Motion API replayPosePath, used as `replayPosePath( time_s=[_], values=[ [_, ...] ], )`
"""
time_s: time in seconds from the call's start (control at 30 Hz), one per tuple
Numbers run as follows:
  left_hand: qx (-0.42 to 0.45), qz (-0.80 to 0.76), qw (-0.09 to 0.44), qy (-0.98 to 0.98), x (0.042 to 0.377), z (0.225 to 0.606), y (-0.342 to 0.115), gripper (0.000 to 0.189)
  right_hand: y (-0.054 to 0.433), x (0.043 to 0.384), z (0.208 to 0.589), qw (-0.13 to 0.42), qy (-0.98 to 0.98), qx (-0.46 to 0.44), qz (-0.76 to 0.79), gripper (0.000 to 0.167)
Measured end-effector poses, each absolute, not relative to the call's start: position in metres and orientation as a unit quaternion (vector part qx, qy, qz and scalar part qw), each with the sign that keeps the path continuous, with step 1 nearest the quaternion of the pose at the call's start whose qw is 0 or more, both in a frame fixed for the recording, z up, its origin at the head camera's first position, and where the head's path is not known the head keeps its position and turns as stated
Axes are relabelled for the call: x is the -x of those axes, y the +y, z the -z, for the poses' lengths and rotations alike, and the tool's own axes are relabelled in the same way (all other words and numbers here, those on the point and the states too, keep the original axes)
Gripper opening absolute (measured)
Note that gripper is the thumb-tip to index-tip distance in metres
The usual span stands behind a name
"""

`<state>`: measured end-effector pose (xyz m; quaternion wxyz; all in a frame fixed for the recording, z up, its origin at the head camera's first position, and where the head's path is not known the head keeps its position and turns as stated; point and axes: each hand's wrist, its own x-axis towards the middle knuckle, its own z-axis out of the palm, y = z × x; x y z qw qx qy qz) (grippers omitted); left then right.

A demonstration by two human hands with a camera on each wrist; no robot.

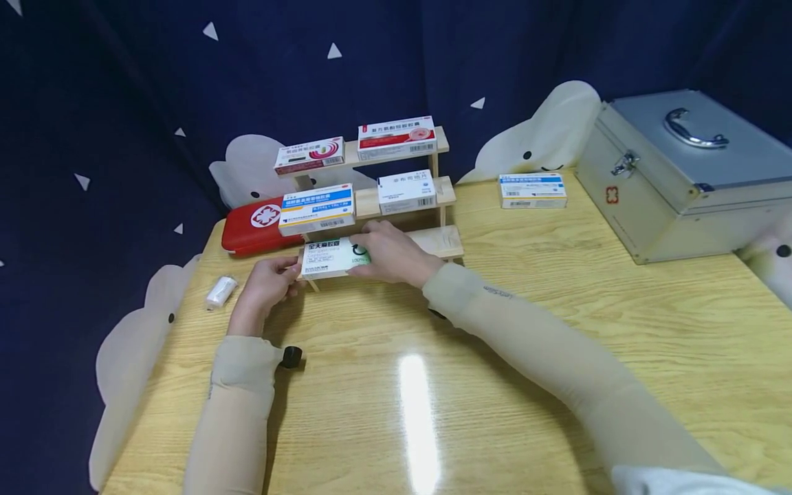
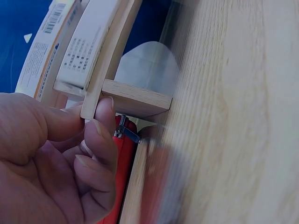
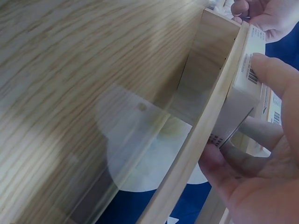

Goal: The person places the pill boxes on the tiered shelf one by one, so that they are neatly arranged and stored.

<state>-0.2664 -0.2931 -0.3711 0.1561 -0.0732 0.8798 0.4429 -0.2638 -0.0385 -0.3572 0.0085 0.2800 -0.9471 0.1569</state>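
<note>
A three-tier wooden rack [image 1: 442, 240] stands on the table, holding several medicine boxes. On its lowest tier, toward the left end, lies a white and pale green medicine box [image 1: 324, 260]. My right hand [image 1: 396, 253] grips this box at its right end; in the right wrist view the thumb rests on the printed front side of the box [image 3: 240, 93] and other fingers are at its end and behind. At the left end of the same tier, my left hand [image 2: 60, 154] pinches the board's edge [image 2: 89, 105] between thumb and fingers.
Two boxes stand on each upper tier, among them a red and white box [image 1: 396, 139]. A red zipped case [image 1: 254, 230] and a small wrapped roll [image 1: 221, 292] lie at left. Rightward are a blue and white box [image 1: 533, 190] and a metal case [image 1: 668, 192].
</note>
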Motion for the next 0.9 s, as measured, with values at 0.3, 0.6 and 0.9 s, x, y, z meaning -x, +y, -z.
replayPosePath(
  time_s=[0.3,0.6,0.9],
  values=[
    [0.06,-0.453,0.147,0.877,0.2671,0.37,-0.2889,0.042,-0.043,0.2638,0.3555,0.004,-0.95,-0.277,-0.145,0.069],
    [0.085,-0.454,0.156,0.873,0.2648,0.37,-0.2891,0.044,-0.0442,0.2633,0.3558,-0.015,-0.95,-0.278,-0.144,0.07],
    [0.074,-0.446,0.153,0.879,0.2648,0.3713,-0.2916,0.044,-0.0377,0.2565,0.3536,-0.017,-0.944,-0.284,-0.164,0.071]
  ],
)
